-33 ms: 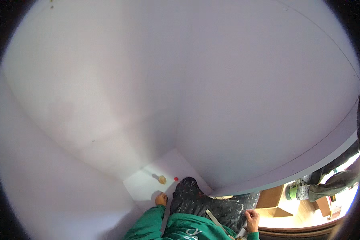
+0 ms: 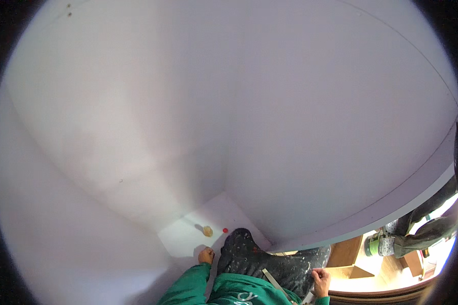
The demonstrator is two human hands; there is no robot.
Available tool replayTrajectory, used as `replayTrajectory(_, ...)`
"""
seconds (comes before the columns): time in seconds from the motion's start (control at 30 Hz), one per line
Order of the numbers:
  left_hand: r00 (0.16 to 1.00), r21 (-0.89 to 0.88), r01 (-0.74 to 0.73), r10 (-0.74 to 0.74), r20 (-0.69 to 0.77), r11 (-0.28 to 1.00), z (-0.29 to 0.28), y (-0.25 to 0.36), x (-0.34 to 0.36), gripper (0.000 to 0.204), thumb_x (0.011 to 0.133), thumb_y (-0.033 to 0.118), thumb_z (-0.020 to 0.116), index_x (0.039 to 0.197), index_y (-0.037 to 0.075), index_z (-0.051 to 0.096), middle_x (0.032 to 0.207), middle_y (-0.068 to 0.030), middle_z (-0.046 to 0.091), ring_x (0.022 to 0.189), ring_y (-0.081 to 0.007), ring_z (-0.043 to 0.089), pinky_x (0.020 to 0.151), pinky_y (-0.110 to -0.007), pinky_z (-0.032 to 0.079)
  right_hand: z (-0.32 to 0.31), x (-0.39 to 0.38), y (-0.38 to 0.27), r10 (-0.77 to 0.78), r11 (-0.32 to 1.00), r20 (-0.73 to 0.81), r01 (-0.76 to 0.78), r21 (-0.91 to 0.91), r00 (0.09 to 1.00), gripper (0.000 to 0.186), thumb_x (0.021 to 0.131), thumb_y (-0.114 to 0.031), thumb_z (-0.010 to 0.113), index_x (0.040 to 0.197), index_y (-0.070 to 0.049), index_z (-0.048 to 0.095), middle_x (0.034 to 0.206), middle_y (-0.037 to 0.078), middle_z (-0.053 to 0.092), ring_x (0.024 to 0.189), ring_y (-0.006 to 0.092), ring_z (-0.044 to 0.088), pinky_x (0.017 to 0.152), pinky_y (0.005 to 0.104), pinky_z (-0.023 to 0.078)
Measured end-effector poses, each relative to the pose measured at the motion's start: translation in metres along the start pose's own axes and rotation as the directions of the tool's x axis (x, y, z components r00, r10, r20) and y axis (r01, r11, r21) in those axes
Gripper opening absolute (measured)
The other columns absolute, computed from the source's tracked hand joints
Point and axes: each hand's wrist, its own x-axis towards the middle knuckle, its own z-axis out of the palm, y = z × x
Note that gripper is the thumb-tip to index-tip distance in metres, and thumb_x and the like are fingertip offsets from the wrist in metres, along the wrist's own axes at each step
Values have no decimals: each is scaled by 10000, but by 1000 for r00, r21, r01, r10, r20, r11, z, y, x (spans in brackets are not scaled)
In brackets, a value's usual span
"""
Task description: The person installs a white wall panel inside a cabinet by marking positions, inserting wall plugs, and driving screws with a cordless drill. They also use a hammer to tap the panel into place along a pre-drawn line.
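My left hand [image 2: 205, 255] is closed, low above the pale bottom panel [image 2: 180, 239]; I cannot make out anything in its fingers. A little beyond it sits a small round amber thing [image 2: 207, 231], perhaps a tape roll. To the right of that lies a small red round thing [image 2: 225, 230]. My right hand [image 2: 320, 281] hangs beside my bent leg in paint-flecked black trousers [image 2: 285, 264], its fingers curled in; whether it holds anything is hidden. A narrow pale strip [image 2: 274, 279] lies across my lap, over the green top [image 2: 241, 284].
Tall pale panels [image 2: 310, 112] enclose me ahead and on the left, meeting in a corner. A rim [image 2: 371, 223] curves along the right. Beyond it are brown boards [image 2: 343, 252], a green-and-black container [image 2: 373, 245] and another person's legs [image 2: 422, 236].
The view has tilted very slightly, so things sit a little lower in the picture. Both hands keep their places and stay closed.
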Motion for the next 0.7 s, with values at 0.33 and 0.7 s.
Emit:
replayTrajectory(0.33,994,-64,82,-87,-70,995,-14,10,-16,358,773,189,828,1097,108,697,909,-145,763,881,-360,738,814,-473,583,-12,10,-14,-1,1000,148,0,9,989,270,982,-223,702,1164,-26,729,1060,132,749,986,240,682,918,367,530)
replayTrajectory(0.7,657,-460,-432,-78,-750,776,-174,172,37,103,998,66,677,1019,-25,722,1015,-103,730,939,-204,689,874,-346,561,-5,18,-10,-39,999,59,38,17,997,264,964,-225,717,1102,-2,748,1066,151,758,1006,257,696,937,380,533)
